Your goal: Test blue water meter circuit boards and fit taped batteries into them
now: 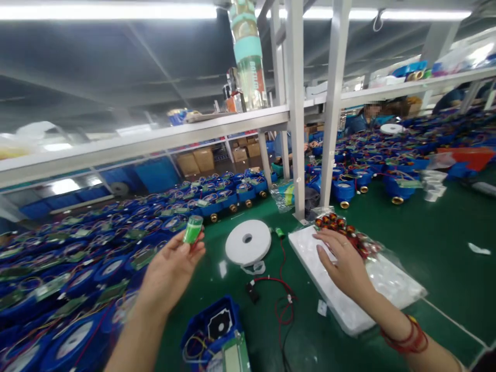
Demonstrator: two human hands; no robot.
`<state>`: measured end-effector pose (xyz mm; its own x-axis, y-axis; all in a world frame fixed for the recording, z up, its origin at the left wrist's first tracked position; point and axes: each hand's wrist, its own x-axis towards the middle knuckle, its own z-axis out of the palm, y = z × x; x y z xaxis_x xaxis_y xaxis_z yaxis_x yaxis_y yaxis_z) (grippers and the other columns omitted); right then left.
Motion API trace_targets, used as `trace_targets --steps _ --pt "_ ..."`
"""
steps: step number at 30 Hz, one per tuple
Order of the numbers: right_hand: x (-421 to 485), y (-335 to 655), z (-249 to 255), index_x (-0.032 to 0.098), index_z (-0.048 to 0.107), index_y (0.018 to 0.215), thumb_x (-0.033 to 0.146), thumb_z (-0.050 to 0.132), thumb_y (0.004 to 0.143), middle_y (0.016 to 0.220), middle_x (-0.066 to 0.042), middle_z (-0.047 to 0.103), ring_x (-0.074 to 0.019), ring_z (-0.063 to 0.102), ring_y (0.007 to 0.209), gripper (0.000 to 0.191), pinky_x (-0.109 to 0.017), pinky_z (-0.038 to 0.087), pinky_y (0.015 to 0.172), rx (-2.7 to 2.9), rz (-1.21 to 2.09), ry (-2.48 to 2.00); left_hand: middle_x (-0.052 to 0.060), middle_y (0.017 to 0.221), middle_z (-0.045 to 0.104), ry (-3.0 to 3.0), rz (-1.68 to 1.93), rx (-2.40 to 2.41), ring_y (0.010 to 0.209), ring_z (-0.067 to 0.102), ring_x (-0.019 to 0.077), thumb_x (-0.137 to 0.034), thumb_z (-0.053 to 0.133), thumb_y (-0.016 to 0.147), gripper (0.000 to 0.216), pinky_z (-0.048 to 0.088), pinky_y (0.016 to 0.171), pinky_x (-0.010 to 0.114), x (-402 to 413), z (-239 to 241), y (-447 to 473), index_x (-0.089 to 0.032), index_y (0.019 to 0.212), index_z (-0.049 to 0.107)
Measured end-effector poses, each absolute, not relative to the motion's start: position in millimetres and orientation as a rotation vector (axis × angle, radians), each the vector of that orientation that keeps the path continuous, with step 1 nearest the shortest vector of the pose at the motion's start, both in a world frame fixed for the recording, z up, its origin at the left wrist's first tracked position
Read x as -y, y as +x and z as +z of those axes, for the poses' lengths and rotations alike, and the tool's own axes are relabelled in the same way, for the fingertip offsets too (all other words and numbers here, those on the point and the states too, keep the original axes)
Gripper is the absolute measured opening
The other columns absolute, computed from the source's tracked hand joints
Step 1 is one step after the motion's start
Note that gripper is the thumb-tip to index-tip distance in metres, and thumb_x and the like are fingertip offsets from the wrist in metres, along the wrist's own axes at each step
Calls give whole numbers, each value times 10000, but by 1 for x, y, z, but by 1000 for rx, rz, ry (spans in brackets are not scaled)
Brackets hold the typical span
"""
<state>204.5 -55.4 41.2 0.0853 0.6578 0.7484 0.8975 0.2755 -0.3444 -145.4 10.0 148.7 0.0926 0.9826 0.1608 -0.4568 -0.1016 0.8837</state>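
My left hand [170,271] is raised over the green bench, its fingers pinched around a small green cylinder [192,229]. My right hand [343,261] lies with fingers stretched out on a white foam tray [387,289] wrapped in clear plastic. Its fingertips reach toward a cluster of small red and gold coil parts [335,222] at the tray's far end. A blue meter housing [211,333] with loose wires and a green circuit board sits at the bottom edge, below my left hand.
A white tape roll [248,242] and a red-and-black cable [281,297] lie between my hands. Rows of blue meters [89,253] fill the left and the back. White shelf posts [296,119] stand behind the tray. A person [366,118] sits at the far right.
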Motion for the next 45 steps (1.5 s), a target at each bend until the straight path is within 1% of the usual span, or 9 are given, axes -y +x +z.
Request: trace_targets --steps 4,10,16,20,26,32,38,41,45 --pt "-4 150 49 212 580 1108 276 423 896 1121 -89 596 -248 536 1081 272 -410 438 934 2029 -48 -1362 63 872 670 947 1411 -751 686 609 120 -303 719 729 244 552 645 235 -11 115 -177 -155 915 666" --pt "-71 102 25 174 597 1119 212 522 829 1131 -106 616 -263 550 1085 302 -418 423 942 2330 66 -1301 21 994 642 1006 1562 -863 882 588 120 -208 779 667 457 496 781 189 -14 82 -204 -224 1092 615" --pt "-97 93 3 171 557 1192 244 743 630 1263 -158 536 -355 467 1179 596 -555 297 1012 2506 125 -1364 36 885 671 1034 1589 -961 784 595 116 -162 809 615 474 486 693 143 -16 79 -208 -161 1060 645" --pt "-107 93 2 197 535 1195 245 759 606 1347 -150 452 -352 384 1253 632 -556 232 1041 2547 130 -1388 10 770 644 919 1551 -845 672 581 99 -195 790 644 444 494 648 166 -20 84 -208 -166 1062 641" --pt "-120 89 5 175 534 1120 314 788 535 1314 -176 471 -370 332 1286 653 -597 157 1044 2621 188 -1376 95 1002 658 682 1456 -664 754 616 97 -261 607 812 224 518 774 256 -26 83 -215 -196 1022 651" --pt "-122 79 9 150 531 1080 308 787 484 1222 -186 534 -373 372 1252 668 -598 93 1051 2669 199 -1332 124 1113 634 824 1463 -641 1020 598 192 -231 696 747 306 432 988 347 -19 86 -212 -136 1032 639" --pt "-118 77 15 148 483 1195 382 778 478 1239 -182 530 -358 465 1166 810 -592 65 1049 2606 172 -1337 66 966 663 1073 1542 -880 852 636 185 -171 810 609 557 495 778 276 -12 90 -207 -181 1106 561" --pt "-115 78 25 155 479 1238 427 752 515 1277 -185 510 -365 449 1187 820 -582 19 1054 2544 140 -1343 36 938 650 1141 1563 -954 827 604 154 -143 803 603 516 475 705 220 -10 93 -206 -195 1064 577" --pt "-109 75 41 146 459 1278 440 703 564 1261 -183 523 -372 439 1195 811 -583 19 1046 2423 92 -1359 -8 771 612 1075 1554 -951 575 485 72 -175 783 636 414 398 506 164 -10 91 -205 -184 1007 600"
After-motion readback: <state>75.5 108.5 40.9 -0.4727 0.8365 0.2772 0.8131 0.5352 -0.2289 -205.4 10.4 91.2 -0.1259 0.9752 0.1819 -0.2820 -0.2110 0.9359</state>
